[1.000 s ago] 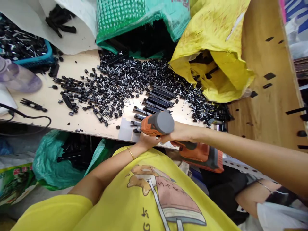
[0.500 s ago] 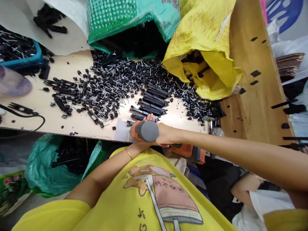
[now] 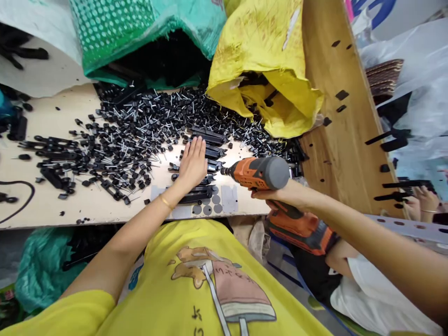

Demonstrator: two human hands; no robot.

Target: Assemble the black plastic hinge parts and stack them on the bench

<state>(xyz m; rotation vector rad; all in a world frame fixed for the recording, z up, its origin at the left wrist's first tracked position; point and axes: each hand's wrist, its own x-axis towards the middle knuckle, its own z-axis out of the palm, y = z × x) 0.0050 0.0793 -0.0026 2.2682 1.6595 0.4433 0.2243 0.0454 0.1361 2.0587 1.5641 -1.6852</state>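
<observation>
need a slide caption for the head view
Right hand grips an orange power drill; left hand lies across black parts.

On the tabletop [image 3: 105, 213], black-headed pins [image 3: 140, 125] and long black parts [image 3: 209, 135] are lying mostly left of the yellow sack [image 3: 262, 51].

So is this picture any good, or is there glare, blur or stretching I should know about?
Head view: light fairly even, small glints on the black bar near the left hand; head view: the inside of the green bag sinks to near-black; head view: wide-angle stretching toward the edges, while the orange drill looks fairly clear.
</observation>
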